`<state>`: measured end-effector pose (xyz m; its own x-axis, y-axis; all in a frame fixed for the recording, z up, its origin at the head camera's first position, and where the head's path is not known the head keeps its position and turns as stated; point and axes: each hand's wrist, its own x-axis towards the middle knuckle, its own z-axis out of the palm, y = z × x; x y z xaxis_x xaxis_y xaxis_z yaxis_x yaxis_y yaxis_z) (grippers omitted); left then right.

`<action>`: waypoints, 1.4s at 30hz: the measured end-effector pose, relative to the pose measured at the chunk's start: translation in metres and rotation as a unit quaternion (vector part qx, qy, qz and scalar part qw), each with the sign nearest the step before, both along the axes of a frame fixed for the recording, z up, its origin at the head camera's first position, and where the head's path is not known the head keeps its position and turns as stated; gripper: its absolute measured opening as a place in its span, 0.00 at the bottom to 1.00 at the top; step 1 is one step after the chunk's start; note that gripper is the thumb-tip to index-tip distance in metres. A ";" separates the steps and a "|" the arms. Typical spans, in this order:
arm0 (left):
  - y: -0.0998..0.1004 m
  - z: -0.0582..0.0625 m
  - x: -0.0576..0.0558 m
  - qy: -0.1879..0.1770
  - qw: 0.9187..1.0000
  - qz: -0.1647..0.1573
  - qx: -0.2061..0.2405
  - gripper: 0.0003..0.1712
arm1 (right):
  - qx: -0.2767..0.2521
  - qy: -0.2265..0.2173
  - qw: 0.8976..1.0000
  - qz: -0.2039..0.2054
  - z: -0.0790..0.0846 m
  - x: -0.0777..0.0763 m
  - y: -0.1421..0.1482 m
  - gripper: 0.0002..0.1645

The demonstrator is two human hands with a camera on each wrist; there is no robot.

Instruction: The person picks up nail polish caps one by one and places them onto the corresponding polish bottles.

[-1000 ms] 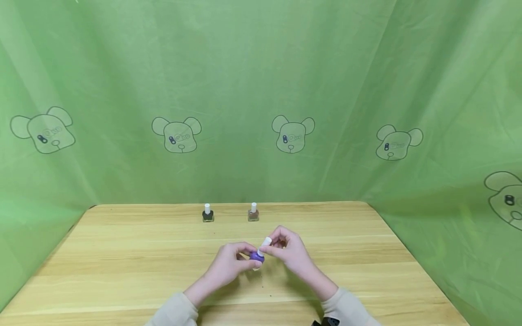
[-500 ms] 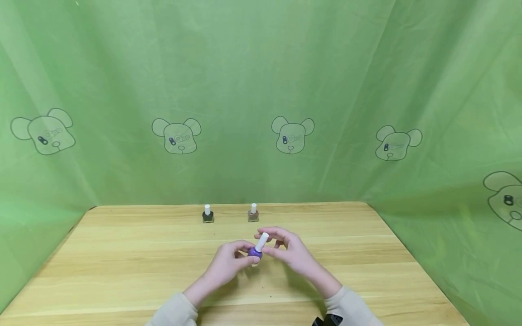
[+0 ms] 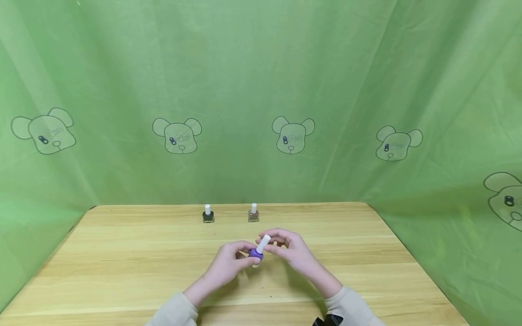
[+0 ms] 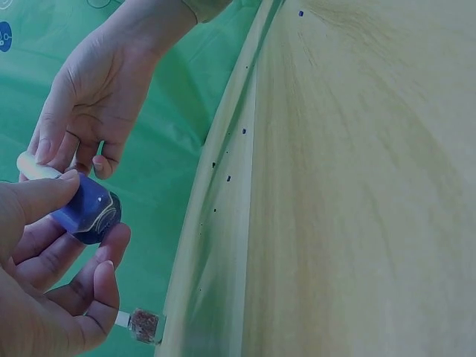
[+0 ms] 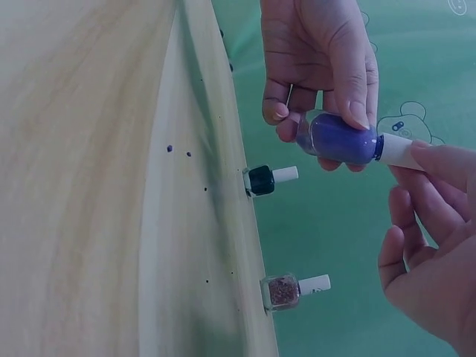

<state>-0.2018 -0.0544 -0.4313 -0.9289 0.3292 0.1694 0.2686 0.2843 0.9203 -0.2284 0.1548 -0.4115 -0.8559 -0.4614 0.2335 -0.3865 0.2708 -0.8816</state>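
Note:
A purple nail polish bottle (image 3: 255,255) with a long white cap (image 3: 263,243) is held tilted above the wooden table. My left hand (image 3: 228,262) grips the bottle's body between thumb and fingers. Thumb and index finger of my right hand (image 3: 295,249) pinch the cap, as the right wrist view shows best. In that view the cap (image 5: 398,151) sits at the bottle's neck, with a narrow dark purple band between it and the purple body (image 5: 342,140). The left wrist view shows the bottle's clear base (image 4: 108,216) pointing away from the cap.
Towards the table's back edge stand two more white-capped nail polish bottles, a black one (image 3: 208,217) and a reddish-brown glittery one (image 3: 253,216). Small dark specks (image 5: 169,149) dot the wooden table (image 3: 122,267). Green curtains with bear-head drawings (image 3: 181,136) hang behind and beside it.
The right hand's fingers have loosened and shifted along the cap, showing more of it. The bottle has risen very slightly in the left hand; the two standing bottles stay put.

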 end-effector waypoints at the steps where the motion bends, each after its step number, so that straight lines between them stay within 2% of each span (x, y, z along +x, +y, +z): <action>1: 0.000 0.000 0.000 0.000 1.000 -0.001 0.000 0.17 | 0.001 0.001 1.000 -0.004 0.000 0.000 0.000 0.20; 10: 0.002 -0.001 0.001 -0.012 1.000 -0.009 -0.004 0.17 | -0.014 -0.017 0.998 -0.057 -0.001 0.002 -0.004 0.16; 21: 0.003 -0.002 0.003 -0.017 1.000 -0.016 0.007 0.17 | -0.035 -0.027 0.997 -0.070 -0.003 0.003 -0.007 0.18; 25: 0.002 -0.002 0.002 -0.015 1.000 -0.014 0.009 0.17 | -0.027 -0.018 0.998 -0.058 -0.004 0.002 -0.007 0.20; 34: 0.003 -0.004 0.000 -0.009 1.000 -0.008 0.014 0.17 | -0.008 0.023 1.000 0.007 -0.004 -0.001 -0.002 0.29; 42: 0.003 -0.005 0.000 -0.006 1.000 -0.007 0.007 0.17 | 0.009 -0.009 1.000 0.001 -0.003 -0.001 0.000 0.25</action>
